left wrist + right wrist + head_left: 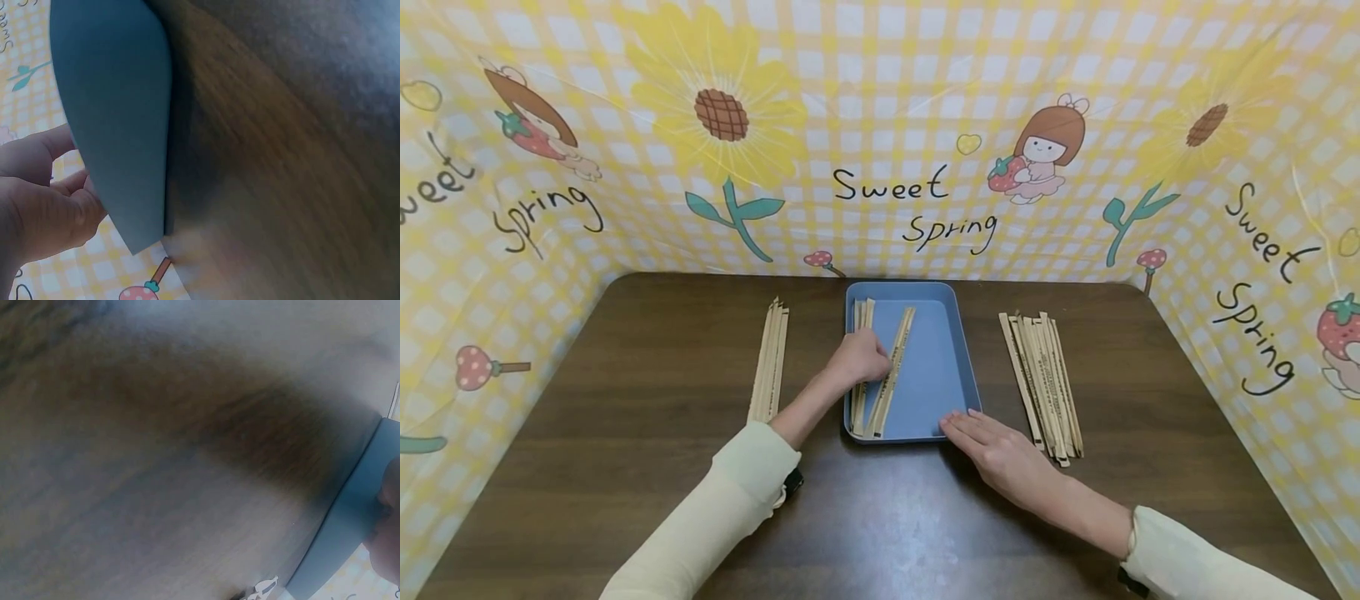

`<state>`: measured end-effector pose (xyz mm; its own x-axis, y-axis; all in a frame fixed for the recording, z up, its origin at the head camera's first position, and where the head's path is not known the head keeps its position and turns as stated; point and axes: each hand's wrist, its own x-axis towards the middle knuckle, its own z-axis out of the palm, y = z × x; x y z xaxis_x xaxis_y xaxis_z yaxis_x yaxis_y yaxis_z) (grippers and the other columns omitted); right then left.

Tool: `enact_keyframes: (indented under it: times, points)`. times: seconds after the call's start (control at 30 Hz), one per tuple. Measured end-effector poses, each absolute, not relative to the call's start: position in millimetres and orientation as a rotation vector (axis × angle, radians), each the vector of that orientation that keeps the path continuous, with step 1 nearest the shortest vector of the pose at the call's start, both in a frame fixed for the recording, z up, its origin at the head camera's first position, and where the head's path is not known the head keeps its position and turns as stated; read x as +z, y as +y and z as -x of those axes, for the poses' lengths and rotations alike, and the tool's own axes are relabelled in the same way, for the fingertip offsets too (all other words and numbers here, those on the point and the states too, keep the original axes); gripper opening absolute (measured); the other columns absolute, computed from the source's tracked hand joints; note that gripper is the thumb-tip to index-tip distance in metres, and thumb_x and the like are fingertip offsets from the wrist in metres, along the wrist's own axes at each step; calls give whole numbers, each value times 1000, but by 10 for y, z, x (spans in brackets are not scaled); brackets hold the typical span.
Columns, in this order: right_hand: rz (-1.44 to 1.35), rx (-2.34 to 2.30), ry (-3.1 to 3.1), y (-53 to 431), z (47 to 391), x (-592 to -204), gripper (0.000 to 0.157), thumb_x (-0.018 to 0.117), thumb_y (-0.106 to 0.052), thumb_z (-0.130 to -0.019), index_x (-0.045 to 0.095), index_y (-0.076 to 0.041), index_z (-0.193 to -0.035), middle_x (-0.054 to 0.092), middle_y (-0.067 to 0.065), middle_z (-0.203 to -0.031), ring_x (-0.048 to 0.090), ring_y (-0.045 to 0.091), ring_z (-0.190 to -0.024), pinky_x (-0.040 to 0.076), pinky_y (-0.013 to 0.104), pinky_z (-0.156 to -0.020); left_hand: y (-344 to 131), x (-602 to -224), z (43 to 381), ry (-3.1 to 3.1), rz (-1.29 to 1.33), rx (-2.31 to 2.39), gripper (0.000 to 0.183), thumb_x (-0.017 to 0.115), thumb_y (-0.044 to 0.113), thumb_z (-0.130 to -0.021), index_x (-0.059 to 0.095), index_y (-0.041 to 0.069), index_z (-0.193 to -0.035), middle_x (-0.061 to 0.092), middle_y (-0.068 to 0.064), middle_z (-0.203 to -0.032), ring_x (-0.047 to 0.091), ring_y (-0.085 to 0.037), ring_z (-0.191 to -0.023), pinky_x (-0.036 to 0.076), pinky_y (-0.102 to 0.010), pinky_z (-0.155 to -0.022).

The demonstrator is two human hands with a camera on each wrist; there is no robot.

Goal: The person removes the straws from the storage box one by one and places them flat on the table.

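Observation:
A blue tray lies on the table and holds several long, narrow paper-wrapped sticks. My left hand reaches over its left side, fingers curled, pinching a slanted paper-wrapped stick near its middle. Left of that stick, others lie along the tray's left wall, partly covered by the hand. In the left wrist view, the tray's outer wall hides the fingertips of the left hand. My right hand rests its straight fingers on the tray's near right corner.
A bundle of paper-wrapped sticks lies left of the tray, its near end behind the left forearm. A wider bundle lies to the right, beyond the right hand. Checked yellow cloth encloses the dark wooden table at back and sides.

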<state>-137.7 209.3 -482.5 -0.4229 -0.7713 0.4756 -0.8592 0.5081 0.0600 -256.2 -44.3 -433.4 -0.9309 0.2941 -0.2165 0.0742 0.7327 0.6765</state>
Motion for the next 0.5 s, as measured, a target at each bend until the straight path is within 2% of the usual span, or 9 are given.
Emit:
enact_keyframes:
  times: [0.1, 0.5]
  points:
    - [-1341, 252, -2301, 2089, 1376, -4830, 50, 20, -9, -107, 65, 7, -122, 68, 19, -119, 65, 28, -112, 50, 43, -97, -409, -4354, 2553, 2642, -301, 993, 47, 58, -1, -79, 36, 18, -42, 21, 7, -45, 15, -10, -45, 16, -25, -44]
    - [-1330, 246, -2321, 2090, 1368, -4826, 50, 20, -10, -107, 65, 7, -123, 68, 18, -119, 65, 28, -113, 49, 42, -99, -294, -4402, 2522, 2764, -344, 917, 48, 64, -5, -76, 34, 17, -45, 21, 7, -44, 20, -8, -42, 20, -23, -40]
